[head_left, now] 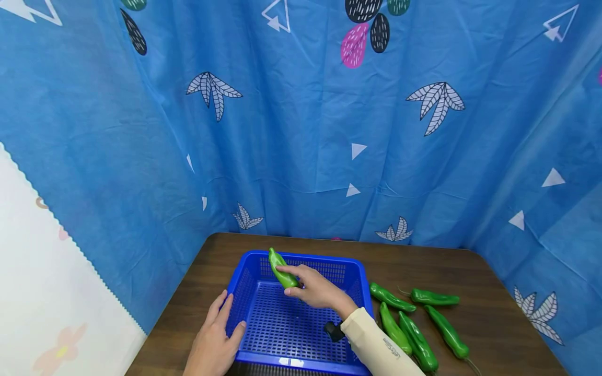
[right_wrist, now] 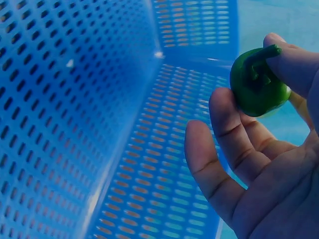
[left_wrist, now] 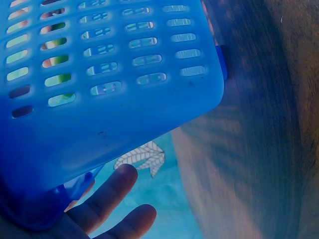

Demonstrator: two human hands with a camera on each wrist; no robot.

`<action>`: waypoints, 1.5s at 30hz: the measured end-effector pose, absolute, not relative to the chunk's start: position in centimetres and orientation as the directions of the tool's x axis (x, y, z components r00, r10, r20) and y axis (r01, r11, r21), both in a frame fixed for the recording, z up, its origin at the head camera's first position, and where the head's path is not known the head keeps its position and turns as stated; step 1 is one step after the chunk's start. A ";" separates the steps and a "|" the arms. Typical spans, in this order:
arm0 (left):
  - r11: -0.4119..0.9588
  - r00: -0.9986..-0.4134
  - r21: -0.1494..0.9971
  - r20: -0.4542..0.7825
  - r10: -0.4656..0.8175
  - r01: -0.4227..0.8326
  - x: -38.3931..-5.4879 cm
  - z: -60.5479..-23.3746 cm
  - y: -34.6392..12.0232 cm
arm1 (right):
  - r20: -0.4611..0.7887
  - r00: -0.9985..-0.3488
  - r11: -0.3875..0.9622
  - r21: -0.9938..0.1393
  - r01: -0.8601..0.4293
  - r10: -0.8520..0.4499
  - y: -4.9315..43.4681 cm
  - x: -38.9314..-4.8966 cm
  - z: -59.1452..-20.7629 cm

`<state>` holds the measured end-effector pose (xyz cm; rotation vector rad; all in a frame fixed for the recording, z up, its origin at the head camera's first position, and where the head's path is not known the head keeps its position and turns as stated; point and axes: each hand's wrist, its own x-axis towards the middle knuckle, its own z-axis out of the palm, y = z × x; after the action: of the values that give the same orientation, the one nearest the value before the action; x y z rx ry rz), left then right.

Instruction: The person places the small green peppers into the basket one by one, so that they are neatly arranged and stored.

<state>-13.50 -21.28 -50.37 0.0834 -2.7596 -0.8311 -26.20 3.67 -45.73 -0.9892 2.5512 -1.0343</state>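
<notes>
My right hand pinches a green pepper between thumb and fingers, above the back part of a blue plastic basket. The pepper lies slanted, its tip pointing to the back left. In the right wrist view its stem end faces the camera, and two lower fingers stand apart from it. My left hand rests at the basket's left rim, fingers extended. From the left wrist, two fingertips show past the slotted wall; the thumb is hidden there.
Several more green peppers lie on the brown wooden table to the right of the basket, the nearest ones close against its wall. A blue patterned curtain hangs behind the table. A white cloth is at the left.
</notes>
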 end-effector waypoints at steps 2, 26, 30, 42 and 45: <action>0.836 -0.962 0.549 0.239 -0.130 0.023 -13.6 -50.4 -21.2 | 0.038 -0.745 0.534 -0.672 -0.513 -0.666 3.4 -26.5 -46.3; 0.838 -0.972 0.545 0.201 -0.123 0.007 -13.9 -50.4 -21.0 | -0.160 -0.687 0.661 -0.490 -0.569 -0.709 2.5 -28.3 -50.4; 0.839 -0.972 0.544 0.200 -0.126 0.003 -13.9 -50.4 -21.0 | -0.156 -0.685 0.657 -0.493 -0.571 -0.712 2.6 -28.4 -50.7; 0.845 -0.971 0.534 0.196 -0.135 -0.009 -14.0 -50.2 -21.1 | -0.146 -0.677 0.629 -0.545 -0.554 -0.722 2.7 -29.1 -51.4; 0.845 -0.971 0.534 0.193 -0.140 -0.015 -14.0 -50.2 -21.0 | -0.144 -0.672 0.626 -0.542 -0.561 -0.726 2.7 -29.2 -51.4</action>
<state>-14.00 -21.04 -50.24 0.1191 -2.7984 -0.8077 -29.18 2.74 -51.39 -1.0298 2.5017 -0.6602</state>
